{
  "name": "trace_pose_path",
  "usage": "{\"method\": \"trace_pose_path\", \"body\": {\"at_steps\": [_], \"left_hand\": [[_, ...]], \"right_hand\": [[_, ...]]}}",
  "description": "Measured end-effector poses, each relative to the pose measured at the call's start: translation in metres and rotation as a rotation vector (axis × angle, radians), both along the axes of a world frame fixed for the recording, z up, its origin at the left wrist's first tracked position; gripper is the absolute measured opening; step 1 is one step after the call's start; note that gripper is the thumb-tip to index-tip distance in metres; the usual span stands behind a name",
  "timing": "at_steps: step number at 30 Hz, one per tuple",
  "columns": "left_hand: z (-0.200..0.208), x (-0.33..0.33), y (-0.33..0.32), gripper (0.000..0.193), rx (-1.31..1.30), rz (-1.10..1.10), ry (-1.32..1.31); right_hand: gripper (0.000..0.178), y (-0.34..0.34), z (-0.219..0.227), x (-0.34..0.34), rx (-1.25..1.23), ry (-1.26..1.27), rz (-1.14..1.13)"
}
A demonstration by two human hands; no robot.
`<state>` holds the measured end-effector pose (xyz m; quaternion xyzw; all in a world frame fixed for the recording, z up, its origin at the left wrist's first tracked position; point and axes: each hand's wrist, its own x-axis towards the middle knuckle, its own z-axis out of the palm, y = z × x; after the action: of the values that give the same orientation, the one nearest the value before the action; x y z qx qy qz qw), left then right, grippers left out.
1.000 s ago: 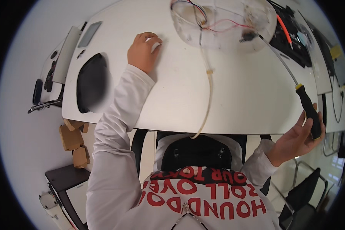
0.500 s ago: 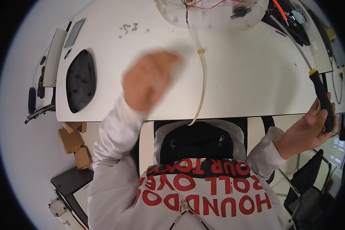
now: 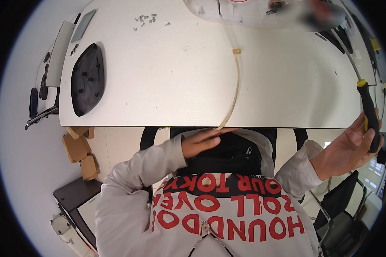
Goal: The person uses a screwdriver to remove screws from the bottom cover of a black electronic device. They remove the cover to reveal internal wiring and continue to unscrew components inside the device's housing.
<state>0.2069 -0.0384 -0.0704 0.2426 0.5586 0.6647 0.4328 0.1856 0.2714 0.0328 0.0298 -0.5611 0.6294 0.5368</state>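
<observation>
Screwdriver (image 3: 362,83), black handle (image 3: 366,104), yellow collar, silver shaft (image 3: 351,59)

left on the worktop (image 3: 158,85) lies the shell (image 3: 88,80), screws (image 3: 153,19) farther back, the tube (image 3: 238,77) between shell and screwdriver (image 3: 366,104) at right, the housing (image 3: 255,15) behind.

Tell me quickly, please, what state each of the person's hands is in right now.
Left hand: open, beside the pale tube; whether it touches cannot be told.
Right hand: closed, holding a screwdriver.
</observation>
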Motion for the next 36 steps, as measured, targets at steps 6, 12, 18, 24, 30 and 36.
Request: {"method": "trace_pose_path", "body": {"at_steps": [6,12,18,24,30,36], "left_hand": [[-0.021,-0.008,0.022,0.048,-0.113,-0.166,0.256],[-0.018,-0.015,0.022,0.050,-0.159,-0.252,0.213],[-0.014,-0.017,0.021,0.049,-0.132,-0.222,0.196],[-0.017,-0.014,0.019,0.046,-0.162,-0.171,0.232],[-0.034,-0.017,0.005,0.050,-0.409,-0.127,0.100],[-0.020,-0.017,-0.007,0.051,-0.640,-0.125,0.091]], "right_hand": [[0.018,0.000,-0.006,-0.001,-0.045,-0.004,0.022],[0.017,-0.002,-0.009,-0.004,-0.056,-0.039,0.047],[0.017,-0.004,-0.011,-0.008,-0.076,-0.059,0.058],[0.017,-0.006,-0.012,-0.012,-0.075,-0.070,0.077],[0.017,-0.008,-0.013,-0.014,-0.064,-0.068,0.086],[0.014,-0.005,-0.013,-0.016,-0.044,-0.081,0.054]]}}
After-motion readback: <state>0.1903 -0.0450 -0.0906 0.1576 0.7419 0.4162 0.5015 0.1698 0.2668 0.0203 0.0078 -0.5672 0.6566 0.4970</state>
